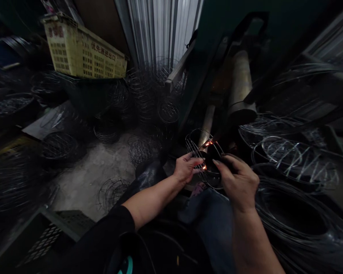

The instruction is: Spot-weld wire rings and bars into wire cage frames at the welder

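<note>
A round wire frame [192, 147] of thin metal bars is held between my two hands, by the lower metal bar [207, 121] of a machine. My left hand [185, 167] grips its left side, thumb and fingers closed on the wires. On the right side, my right hand [240, 179] pinches the frame's edge, its fingertips partly hidden behind the thumb. Orange glowing spots show on the wire, one near the bar's end and one by my left fingertips. The thick upper metal cylinder [242, 82] hangs above the frame.
To the right lie wire rings [300, 158] and a large wire coil [326, 232]. A yellow crate [85, 53] sits on a dark bin at the upper left. Wire bundles [140, 150] stand on the floor. A dark green crate [45, 236] is at the lower left.
</note>
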### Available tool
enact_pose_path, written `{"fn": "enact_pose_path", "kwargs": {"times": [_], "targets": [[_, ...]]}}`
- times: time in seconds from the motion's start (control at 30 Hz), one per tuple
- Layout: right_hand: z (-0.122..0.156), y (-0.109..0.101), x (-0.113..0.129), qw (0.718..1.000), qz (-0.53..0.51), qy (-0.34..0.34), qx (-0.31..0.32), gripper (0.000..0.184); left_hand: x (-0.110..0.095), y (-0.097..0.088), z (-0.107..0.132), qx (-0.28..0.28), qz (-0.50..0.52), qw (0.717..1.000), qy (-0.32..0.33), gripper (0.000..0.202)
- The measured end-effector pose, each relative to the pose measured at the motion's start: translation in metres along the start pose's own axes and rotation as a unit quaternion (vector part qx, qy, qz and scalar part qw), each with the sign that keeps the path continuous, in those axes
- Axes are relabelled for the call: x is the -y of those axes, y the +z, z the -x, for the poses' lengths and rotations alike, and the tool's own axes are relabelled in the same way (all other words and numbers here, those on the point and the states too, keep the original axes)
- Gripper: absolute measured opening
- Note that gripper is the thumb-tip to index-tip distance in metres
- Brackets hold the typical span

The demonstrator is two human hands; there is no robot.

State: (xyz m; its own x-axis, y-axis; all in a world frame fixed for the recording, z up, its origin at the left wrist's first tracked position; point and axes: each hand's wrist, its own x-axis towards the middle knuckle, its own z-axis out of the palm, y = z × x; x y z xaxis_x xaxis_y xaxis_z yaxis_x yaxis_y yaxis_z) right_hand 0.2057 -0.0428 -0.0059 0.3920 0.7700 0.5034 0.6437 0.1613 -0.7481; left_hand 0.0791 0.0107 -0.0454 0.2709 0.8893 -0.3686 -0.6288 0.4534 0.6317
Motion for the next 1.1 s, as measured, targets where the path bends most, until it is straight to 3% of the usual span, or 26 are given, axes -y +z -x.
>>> {"fn": "enact_pose_path", "kwargs": {"times": [0.17,0.27,0.37,0.53,0.83,1.0,1.1], "targets": [[0.043,-0.028,-0.014,0.998,-0.022,0.053,0.011,0.031,-0.003,-0.003,0.001,-0.018,-0.016,0.999,-0.026,0.035],[0.052,-0.032,-0.016,0.998,-0.024,0.051,0.010,0.027,-0.008,-0.007,0.002,-0.013,-0.003,0.998,-0.067,0.026],[0.045,-0.027,-0.015,0.997,-0.054,0.041,0.041,0.021,-0.013,-0.009,-0.001,-0.020,0.004,0.995,-0.095,0.022],[0.019,-0.013,-0.010,0.998,-0.045,0.019,0.038,0.018,-0.020,-0.007,-0.013,-0.033,0.014,0.992,-0.119,0.018],[-0.013,-0.003,-0.008,0.998,0.002,0.039,0.056,0.026,-0.027,-0.003,-0.026,-0.035,0.024,0.988,-0.148,0.026],[-0.016,-0.001,-0.004,0.998,0.005,0.040,0.052,0.025,-0.024,-0.002,-0.030,-0.029,0.014,0.989,-0.146,0.030],[-0.011,-0.009,-0.003,0.998,-0.001,0.038,0.053,0.025,-0.021,-0.011,-0.025,-0.026,-0.076,0.992,-0.101,0.038]]}}
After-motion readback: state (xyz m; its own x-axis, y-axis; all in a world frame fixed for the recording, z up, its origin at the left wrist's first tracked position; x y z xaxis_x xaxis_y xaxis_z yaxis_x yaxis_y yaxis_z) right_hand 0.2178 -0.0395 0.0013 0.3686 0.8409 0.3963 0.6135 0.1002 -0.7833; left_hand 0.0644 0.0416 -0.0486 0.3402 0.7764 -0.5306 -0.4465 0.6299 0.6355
